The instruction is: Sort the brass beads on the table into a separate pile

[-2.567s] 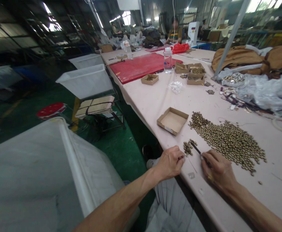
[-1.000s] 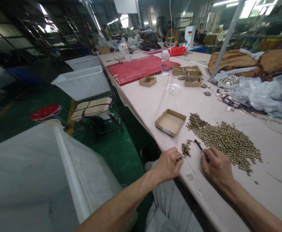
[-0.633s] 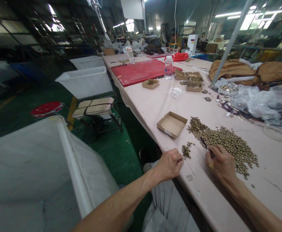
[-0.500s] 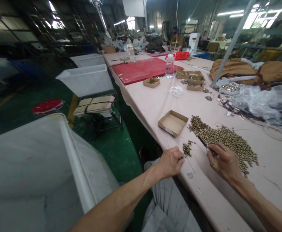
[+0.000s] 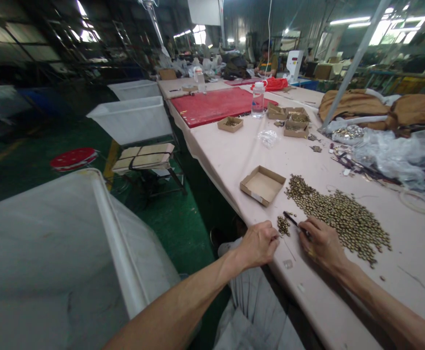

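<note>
A small cluster of bronze-coloured metal buttons or studs [image 5: 283, 226] lies near the front edge of the table. My right hand [image 5: 321, 243] grips a thin dark pen-like stick, [image 5: 291, 218] whose tip reaches the far side of that cluster. Just left of the cluster, my left hand [image 5: 259, 244] is closed at the table edge; what its fingers hold, if anything, is hidden. Beyond my right hand spreads a large heap of the same metal pieces [image 5: 347, 221]. An open shallow cardboard box [image 5: 244, 187] sits behind the small cluster.
Further back stand a water bottle [image 5: 257, 102], small boxes of metal parts [image 5: 230, 127] and a red board [image 5: 208, 107]. Plastic bags [image 5: 391, 150] and brown fabric [image 5: 416, 109] lie at the right by a metal pole [image 5: 358, 63]. A large white bin [image 5: 99, 214] stands left. A person sits far off.
My right hand has moved left with the dark stick, from the edge of the large heap to the small cluster. My left hand stays in place.
</note>
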Available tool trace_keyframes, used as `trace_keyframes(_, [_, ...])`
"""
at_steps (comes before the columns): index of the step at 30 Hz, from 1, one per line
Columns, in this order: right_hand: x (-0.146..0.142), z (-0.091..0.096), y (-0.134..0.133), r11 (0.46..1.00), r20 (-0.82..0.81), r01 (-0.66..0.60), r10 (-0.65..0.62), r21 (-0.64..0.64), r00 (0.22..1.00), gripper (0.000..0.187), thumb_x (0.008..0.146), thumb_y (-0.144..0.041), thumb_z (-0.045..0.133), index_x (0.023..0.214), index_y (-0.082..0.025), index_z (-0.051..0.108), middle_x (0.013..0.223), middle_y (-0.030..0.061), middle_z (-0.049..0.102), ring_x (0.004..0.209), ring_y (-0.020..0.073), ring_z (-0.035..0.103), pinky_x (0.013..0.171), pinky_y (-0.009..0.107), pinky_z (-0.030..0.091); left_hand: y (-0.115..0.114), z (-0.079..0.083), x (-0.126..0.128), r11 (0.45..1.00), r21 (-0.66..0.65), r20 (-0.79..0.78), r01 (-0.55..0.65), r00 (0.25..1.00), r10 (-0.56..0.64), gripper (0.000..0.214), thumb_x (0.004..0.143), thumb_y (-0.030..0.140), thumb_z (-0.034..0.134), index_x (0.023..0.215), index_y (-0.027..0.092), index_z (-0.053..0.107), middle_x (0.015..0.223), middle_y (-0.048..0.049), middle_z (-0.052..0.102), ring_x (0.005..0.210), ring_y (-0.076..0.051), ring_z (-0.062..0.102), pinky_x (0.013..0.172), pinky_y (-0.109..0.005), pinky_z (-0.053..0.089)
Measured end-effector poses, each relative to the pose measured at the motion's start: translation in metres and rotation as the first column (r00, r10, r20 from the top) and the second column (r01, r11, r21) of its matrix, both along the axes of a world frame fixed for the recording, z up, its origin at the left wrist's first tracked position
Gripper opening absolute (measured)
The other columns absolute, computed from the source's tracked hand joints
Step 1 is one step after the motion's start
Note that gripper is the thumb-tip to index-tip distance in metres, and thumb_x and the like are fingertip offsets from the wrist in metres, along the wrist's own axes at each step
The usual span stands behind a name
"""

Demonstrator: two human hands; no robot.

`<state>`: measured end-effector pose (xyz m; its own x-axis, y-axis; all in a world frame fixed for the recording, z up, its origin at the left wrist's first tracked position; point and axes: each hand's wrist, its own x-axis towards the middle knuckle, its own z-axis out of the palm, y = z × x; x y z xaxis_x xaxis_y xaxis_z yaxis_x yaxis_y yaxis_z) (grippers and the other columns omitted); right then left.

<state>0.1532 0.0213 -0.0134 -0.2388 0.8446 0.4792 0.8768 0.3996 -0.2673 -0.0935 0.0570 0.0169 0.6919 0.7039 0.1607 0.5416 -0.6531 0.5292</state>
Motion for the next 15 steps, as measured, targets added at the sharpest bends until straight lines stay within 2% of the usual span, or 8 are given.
trace_keyframes(7, [-0.0017, -0.0098, -0.0004, 0.997, -0.039, 0.077, -0.076, 0.002, 0.996, 0.015, 0.09, -0.022, 0.056, 0.1, -0.018, 0.067, 0.086, 0.0051, 0.061, 0.079, 0.0162, 0.058, 0.074, 0.028, 0.046, 0.0008, 0.0003, 0.0003, 1.0, -0.008, 0.002, 0.005, 1.0, -0.005, 0.016, 0.091, 0.023, 0.055, 0.085, 0.017, 0.069, 0.083, -0.0048, 0.06, 0.079, -0.016, 0.06, 0.076, -0.028, 0.047])
trace_keyframes(15, [-0.0041, -0.0111, 0.0011, 0.994, -0.045, 0.11, -0.108, 0.028, 0.993, 0.017, 0.09, -0.021, 0.056, 0.103, -0.019, 0.067, 0.087, 0.0053, 0.061, 0.077, 0.0165, 0.057, 0.073, 0.028, 0.045, 0.001, -0.0006, 0.0008, 1.0, -0.023, 0.018, -0.002, 1.0, 0.003, 0.014, 0.091, 0.022, 0.055, 0.088, 0.018, 0.068, 0.084, -0.0046, 0.06, 0.08, -0.016, 0.059, 0.076, -0.027, 0.047])
